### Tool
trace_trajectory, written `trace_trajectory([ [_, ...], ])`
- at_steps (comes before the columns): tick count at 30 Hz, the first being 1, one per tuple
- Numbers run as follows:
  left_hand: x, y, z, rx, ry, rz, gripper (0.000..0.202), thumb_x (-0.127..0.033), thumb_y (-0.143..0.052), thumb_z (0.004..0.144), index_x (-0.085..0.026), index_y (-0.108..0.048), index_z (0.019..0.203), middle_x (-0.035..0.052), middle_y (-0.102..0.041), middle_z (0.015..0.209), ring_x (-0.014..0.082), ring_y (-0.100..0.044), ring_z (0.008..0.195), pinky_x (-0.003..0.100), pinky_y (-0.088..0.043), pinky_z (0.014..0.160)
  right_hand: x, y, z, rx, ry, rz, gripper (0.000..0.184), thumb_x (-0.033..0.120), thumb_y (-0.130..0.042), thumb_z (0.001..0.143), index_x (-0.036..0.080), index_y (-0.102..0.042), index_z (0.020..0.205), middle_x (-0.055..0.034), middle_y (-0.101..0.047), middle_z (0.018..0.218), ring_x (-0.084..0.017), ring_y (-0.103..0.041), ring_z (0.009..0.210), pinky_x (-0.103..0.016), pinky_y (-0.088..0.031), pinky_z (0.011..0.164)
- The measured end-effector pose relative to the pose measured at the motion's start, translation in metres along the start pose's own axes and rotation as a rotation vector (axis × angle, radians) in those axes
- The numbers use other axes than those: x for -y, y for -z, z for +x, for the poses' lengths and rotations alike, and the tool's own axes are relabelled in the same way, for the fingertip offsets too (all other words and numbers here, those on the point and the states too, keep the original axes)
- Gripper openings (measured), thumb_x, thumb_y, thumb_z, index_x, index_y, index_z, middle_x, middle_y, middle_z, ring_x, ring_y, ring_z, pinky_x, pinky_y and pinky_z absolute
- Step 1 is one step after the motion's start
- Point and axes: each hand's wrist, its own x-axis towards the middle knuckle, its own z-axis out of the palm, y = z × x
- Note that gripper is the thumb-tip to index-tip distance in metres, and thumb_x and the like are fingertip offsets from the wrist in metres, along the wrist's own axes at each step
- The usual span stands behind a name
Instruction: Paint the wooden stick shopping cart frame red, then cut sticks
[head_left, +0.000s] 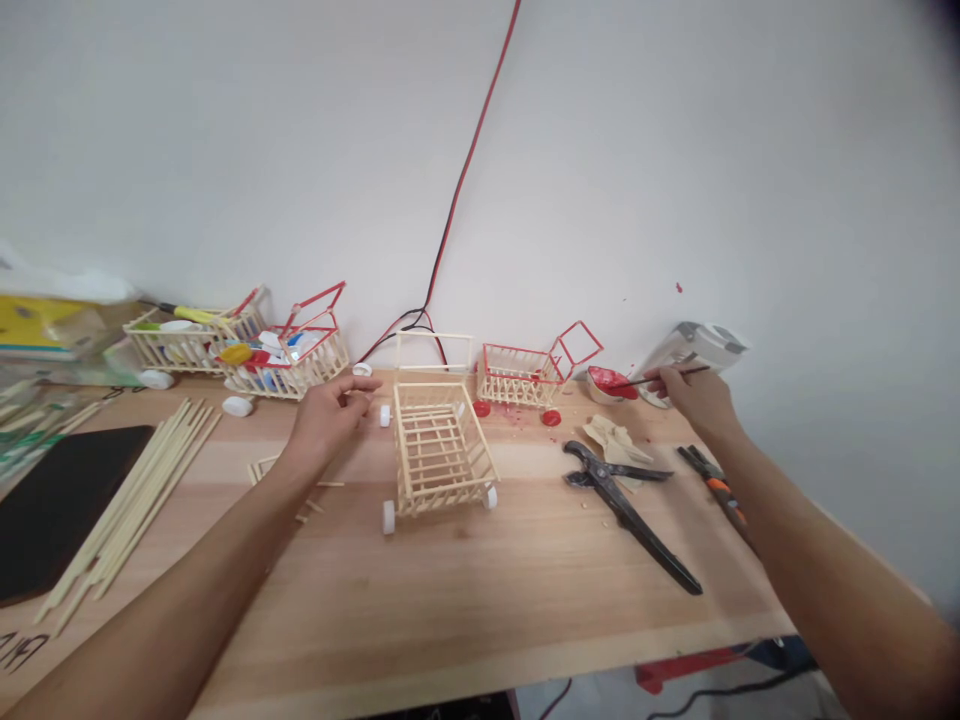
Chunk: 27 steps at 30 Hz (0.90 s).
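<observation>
My right hand [686, 388] pinches a thin paintbrush [641, 380], its tip down in a small cup of red paint [609, 382]. Just left of the bare wooden stick cart [442, 450], my left hand [336, 410] hovers with fingers apart, holding nothing. This cart has white wheels and an unpainted handle. Behind it to the right stands a smaller-looking cart [521, 375] with a red rim, red handle and red wheels. Near my left hand is another stick cart [289, 365] with a red handle, filled with colourful bottle caps.
Black pincers [619, 505] and orange-marked pliers [716, 485] lie at the right. A crumpled tan scrap [615, 437] sits beside the pincers. Wooden sticks [142, 490] and a dark board [67, 500] cover the left side. A red-black cable [469, 160] runs down the wall.
</observation>
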Motion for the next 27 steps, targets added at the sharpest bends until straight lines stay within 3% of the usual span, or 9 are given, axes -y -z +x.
trace_trajectory([
  [6, 0.001, -0.001, 0.0, 0.011, -0.004, 0.006, 0.037, -0.028, -0.057, 0.069, -0.012, -0.074, 0.098, 0.0006, -0.065, 0.064, 0.0123, -0.05, 0.052, 0.023, -0.038, 0.052, 0.011, 0.015, -0.003, 0.059, -0.048, -0.052, 0.034, 0.026, -0.043, 0.085, 0.016, -0.076, 0.089, -0.0071, -0.073, 0.079, -0.017, -0.061, 0.078, -0.027, -0.039, 0.071],
  [12, 0.001, -0.001, 0.0, 0.008, 0.009, -0.015, 0.036, -0.025, -0.057, 0.069, -0.013, -0.074, 0.098, 0.0002, -0.063, 0.061, 0.0127, -0.05, 0.052, 0.023, -0.038, 0.052, 0.019, 0.014, -0.002, 0.078, -0.045, -0.067, 0.033, 0.024, -0.043, 0.083, 0.015, -0.075, 0.086, -0.0068, -0.072, 0.077, -0.016, -0.06, 0.073, -0.026, -0.039, 0.068],
  [20, -0.002, 0.0, -0.001, -0.004, 0.013, -0.015, 0.035, -0.023, -0.056, 0.068, -0.014, -0.074, 0.096, -0.0014, -0.061, 0.058, 0.0121, -0.049, 0.05, 0.023, -0.037, 0.051, 0.013, 0.017, -0.008, 0.0, -0.019, -0.165, 0.033, 0.026, -0.041, 0.08, 0.018, -0.072, 0.089, -0.0063, -0.073, 0.086, -0.021, -0.062, 0.083, -0.03, -0.039, 0.076],
  [24, -0.003, 0.0, -0.002, 0.001, 0.013, -0.008, 0.034, -0.022, -0.056, 0.069, -0.013, -0.074, 0.096, -0.0013, -0.061, 0.058, 0.0122, -0.05, 0.051, 0.023, -0.037, 0.051, 0.01, 0.023, -0.014, 0.018, -0.029, -0.2, 0.029, 0.028, -0.043, 0.077, 0.02, -0.071, 0.081, -0.0058, -0.073, 0.08, -0.024, -0.063, 0.084, -0.031, -0.04, 0.076],
  [27, -0.004, 0.0, -0.002, 0.003, 0.019, -0.006, 0.035, -0.021, -0.055, 0.069, -0.013, -0.074, 0.096, -0.001, -0.063, 0.059, 0.0124, -0.051, 0.051, 0.023, -0.037, 0.051, 0.011, 0.028, -0.018, 0.033, -0.034, -0.204, 0.029, 0.028, -0.043, 0.079, 0.022, -0.07, 0.085, -0.0041, -0.073, 0.082, -0.023, -0.063, 0.085, -0.03, -0.04, 0.076],
])
